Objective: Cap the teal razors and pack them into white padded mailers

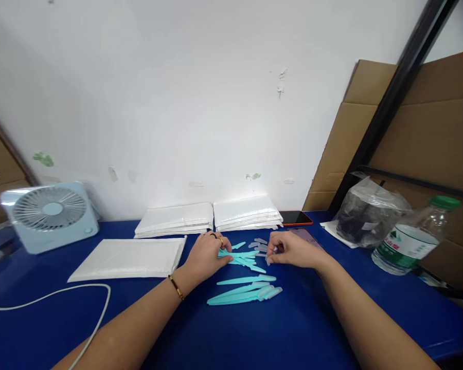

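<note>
My left hand point(208, 254) is closed, thumb and fingers pinched on an eyebrow razor at the left end of a loose pile of teal eyebrow razors point(247, 260). My right hand point(290, 249) pinches a small clear blade cap point(268, 261) just right of that pile. Between the hands lie several more translucent caps point(256, 245), partly covered by my right fingers. Nearer to me, several teal razors with caps over their blades point(239, 296) rest side by side, blade ends to the right. One capped razor point(247, 280) lies slightly apart above them.
Stacked white packets point(173, 218) stand along the wall, with another white packet point(127, 258) at left. A light-blue fan point(52, 213), a white cable point(104, 303), two phones point(295, 218), a plastic-bagged container point(364, 213) and a water bottle point(412, 241) are on the blue table point(278, 339).
</note>
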### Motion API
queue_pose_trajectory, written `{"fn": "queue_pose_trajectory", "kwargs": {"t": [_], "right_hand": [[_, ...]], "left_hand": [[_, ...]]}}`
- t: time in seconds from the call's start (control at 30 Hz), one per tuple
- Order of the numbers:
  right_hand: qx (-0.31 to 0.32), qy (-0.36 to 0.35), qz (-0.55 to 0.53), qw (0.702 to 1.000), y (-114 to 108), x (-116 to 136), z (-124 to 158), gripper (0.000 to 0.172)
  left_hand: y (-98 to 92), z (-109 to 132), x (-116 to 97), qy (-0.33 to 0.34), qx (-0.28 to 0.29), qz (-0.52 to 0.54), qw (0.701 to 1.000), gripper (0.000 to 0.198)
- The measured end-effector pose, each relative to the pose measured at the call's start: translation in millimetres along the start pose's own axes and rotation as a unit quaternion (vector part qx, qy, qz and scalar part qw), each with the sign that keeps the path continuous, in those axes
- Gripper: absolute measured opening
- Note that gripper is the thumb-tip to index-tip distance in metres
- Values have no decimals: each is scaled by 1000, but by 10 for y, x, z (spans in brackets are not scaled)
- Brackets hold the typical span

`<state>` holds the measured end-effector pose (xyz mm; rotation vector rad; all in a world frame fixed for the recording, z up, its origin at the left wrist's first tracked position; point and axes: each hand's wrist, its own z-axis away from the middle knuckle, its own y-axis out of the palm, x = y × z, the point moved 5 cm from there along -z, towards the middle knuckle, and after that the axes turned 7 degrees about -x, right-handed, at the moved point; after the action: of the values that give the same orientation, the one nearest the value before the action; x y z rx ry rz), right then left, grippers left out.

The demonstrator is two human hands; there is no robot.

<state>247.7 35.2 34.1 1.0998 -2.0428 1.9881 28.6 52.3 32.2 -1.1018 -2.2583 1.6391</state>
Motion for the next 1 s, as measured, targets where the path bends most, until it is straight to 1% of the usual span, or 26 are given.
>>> {"fn": "queue_pose_trajectory", "kwargs": {"t": [0.07,0.13,0.2,0.3,0.37,0.47,0.5,0.53,0.6,0.63,0.67,0.73,0.8,0.83,0.9,1.0], "right_hand": [[62,-16,2,998,73,89,41,25],[96,-26,15,995,140,153,69,23],[103,-32,27,994,184,179,74,17],[104,-37,25,994,202,153,61,14],[73,-27,24,997,142,95,38,13],[-15,7,37,999,-20,-8,7,13],[-33,15,41,999,-60,-26,5,14],[-37,19,39,998,-80,-29,8,16],[-16,10,20,1000,-64,12,20,19],[3,1,6,1000,-36,52,29,19],[23,-9,-5,1000,-1,100,39,20],[62,-30,-17,997,84,198,55,21],[92,-44,-14,995,171,271,61,23],[102,-49,-12,994,210,294,59,24],[113,-56,-9,992,270,313,49,25],[111,-65,-1,992,297,282,30,21]], "left_hand": [[36,38,-121,34,40,18,998,21],[89,83,-238,65,87,31,994,23],[127,111,-298,68,114,29,991,21],[146,109,-267,49,129,13,990,16],[123,82,-191,36,123,3,992,16],[59,31,-50,-4,100,4,995,16],[35,19,-18,-21,90,6,996,15],[12,14,-2,-35,80,6,996,16],[-19,23,-36,-39,70,8,997,20],[-21,37,-83,-30,77,14,997,22],[-13,59,-142,-16,92,24,995,25],[27,117,-257,8,142,45,989,26],[75,174,-329,8,187,56,981,23],[94,192,-344,1,198,56,979,20],[111,203,-348,-11,194,46,980,15],[91,163,-314,-6,161,15,987,12]]}}
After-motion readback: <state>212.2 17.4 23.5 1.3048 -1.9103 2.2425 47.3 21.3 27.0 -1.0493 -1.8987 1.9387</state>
